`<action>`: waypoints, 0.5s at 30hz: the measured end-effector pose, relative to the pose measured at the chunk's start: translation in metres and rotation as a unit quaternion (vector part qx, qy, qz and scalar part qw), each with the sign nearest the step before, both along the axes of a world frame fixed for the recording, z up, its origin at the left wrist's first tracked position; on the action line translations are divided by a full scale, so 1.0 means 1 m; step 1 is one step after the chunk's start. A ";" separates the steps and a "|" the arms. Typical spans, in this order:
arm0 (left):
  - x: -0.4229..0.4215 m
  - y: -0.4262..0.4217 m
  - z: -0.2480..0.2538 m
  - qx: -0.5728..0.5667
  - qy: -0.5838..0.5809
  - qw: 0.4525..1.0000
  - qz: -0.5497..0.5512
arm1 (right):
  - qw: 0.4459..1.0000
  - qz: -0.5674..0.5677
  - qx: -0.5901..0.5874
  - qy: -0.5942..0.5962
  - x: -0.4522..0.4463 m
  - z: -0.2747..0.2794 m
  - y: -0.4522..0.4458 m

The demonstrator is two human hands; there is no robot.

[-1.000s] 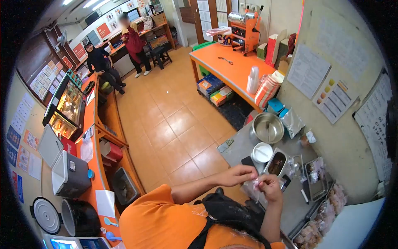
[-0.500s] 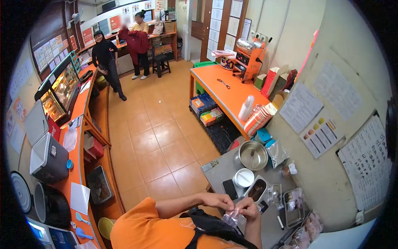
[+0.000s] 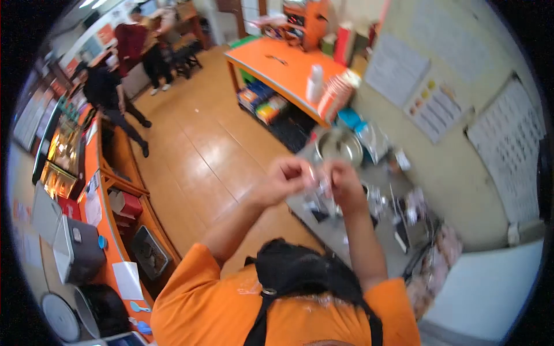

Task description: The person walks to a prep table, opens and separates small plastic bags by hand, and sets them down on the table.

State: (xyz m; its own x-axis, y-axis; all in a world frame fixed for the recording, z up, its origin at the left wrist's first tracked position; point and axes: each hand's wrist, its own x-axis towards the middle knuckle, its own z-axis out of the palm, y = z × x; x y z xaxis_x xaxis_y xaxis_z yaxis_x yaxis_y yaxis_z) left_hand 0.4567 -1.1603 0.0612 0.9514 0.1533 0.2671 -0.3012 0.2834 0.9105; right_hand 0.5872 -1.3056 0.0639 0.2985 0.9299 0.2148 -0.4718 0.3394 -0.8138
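My left hand [image 3: 285,181] and my right hand [image 3: 346,185] are raised close together over the grey worktable [image 3: 332,232]. A small clear plastic bag [image 3: 324,191] is pinched between them, its lower part hanging down. Motion blur hides its contents, if any. Just beyond my hands stands a round steel bowl [image 3: 359,151]. Below and to the right of my right hand, several small containers and clear packets on the worktable are smeared.
An orange table [image 3: 271,53] with stacked paper cups [image 3: 337,95] stands ahead. Along the left runs an orange counter [image 3: 109,222] with a grey cool box [image 3: 81,248] and a lit display case [image 3: 60,150]. A person in black [image 3: 107,89] is beside that counter.
Both my hands have risen and moved forward from near my body, still holding the bag. My view has shifted, and the person in black has turned away.
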 end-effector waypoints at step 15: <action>0.030 -0.011 0.037 -0.044 -0.056 0.997 -0.025 | 0.991 0.095 0.073 -0.063 0.043 0.045 -0.012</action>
